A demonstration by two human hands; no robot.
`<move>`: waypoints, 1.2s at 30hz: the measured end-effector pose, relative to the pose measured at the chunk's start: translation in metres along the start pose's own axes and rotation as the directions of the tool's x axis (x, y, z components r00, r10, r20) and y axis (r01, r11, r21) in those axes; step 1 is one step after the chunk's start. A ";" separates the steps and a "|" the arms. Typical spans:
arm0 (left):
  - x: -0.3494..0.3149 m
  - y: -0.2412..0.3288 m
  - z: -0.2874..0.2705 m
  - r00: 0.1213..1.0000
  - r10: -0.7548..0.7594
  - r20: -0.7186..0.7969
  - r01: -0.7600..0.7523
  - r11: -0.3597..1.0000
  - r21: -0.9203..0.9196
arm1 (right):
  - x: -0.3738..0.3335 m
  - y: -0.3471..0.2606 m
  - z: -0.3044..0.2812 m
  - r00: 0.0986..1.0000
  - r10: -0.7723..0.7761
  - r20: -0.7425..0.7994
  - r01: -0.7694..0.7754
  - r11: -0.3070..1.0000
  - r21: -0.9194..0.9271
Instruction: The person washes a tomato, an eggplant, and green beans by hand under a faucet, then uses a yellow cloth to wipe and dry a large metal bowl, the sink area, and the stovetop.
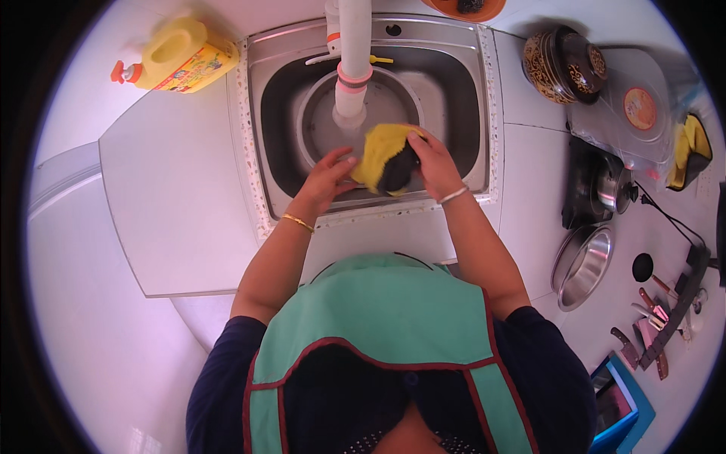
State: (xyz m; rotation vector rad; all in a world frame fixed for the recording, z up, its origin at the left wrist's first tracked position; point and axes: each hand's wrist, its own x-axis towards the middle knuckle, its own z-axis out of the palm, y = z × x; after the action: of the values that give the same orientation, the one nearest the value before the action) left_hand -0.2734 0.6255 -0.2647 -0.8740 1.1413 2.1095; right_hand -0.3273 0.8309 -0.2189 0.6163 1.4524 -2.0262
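A yellow and black cloth (387,151) is pinched between the thumb and fingers of my right hand (437,163), above the near edge of the sink (463,160). My left hand (330,180) is at the cloth's left side with its fingers apart. Whether its fingertips touch the cloth I cannot tell. Behind the cloth, a round metal basin (308,113) sits inside the sink. A thick white pipe (354,45) with a pink ring comes down over the basin and hides part of it.
A yellow jug (180,57) lies tilted at the back left. To the right are a brown patterned lidded pot (560,66), a clear plastic lid (620,125), another yellow-black cloth (690,150), a small steel pot (614,188), metal bowls (586,268) and a rack of knives (654,325).
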 end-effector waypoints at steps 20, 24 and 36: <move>0.078 0.019 -0.060 0.360 0.927 -0.100 -0.095 0.144 0.985 | 0.149 0.136 -0.047 0.864 -0.037 0.502 0.408 -0.533 -0.741; 0.091 -0.011 -0.095 0.674 0.579 -0.459 -0.142 0.711 0.688 | 0.117 0.108 0.033 0.780 0.439 0.446 0.484 0.029 -0.874; 0.090 -0.013 -0.099 0.762 0.472 -0.443 -0.045 0.721 0.691 | 0.232 0.090 -0.010 0.901 -0.364 -0.236 0.335 0.929 -0.155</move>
State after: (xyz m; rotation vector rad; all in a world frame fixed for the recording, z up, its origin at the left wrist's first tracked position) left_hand -0.2930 0.5622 -0.3817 -1.0834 2.2960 1.4218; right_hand -0.4362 0.7763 -0.4362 0.6293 1.9387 -2.1738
